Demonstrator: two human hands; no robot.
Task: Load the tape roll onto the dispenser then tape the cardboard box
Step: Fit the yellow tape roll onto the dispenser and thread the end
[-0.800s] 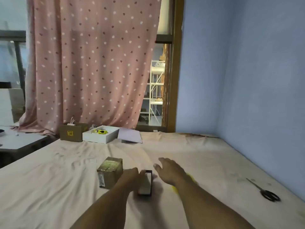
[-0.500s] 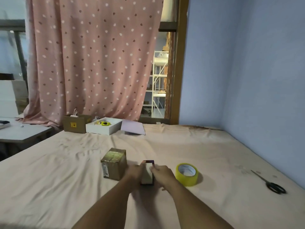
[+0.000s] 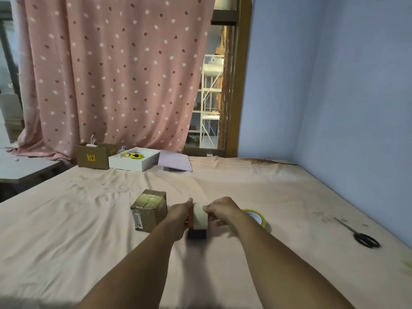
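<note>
our left hand [image 3: 178, 216] grips dispenser [image 3: 196, 228]; right hand [image 3: 220, 210] pinches pale tape roll [image 3: 200, 216] (yellow roll [image 3: 256, 217] just behind), cardboard box [image 3: 149, 210] beside.

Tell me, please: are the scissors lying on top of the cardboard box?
No, the scissors lie on the cloth far right of the cardboard box.

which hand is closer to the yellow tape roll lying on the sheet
Right. The right hand sits just left of the yellow tape roll, partly overlapping it in view. The left hand is further left, on the dispenser's far side.
</note>
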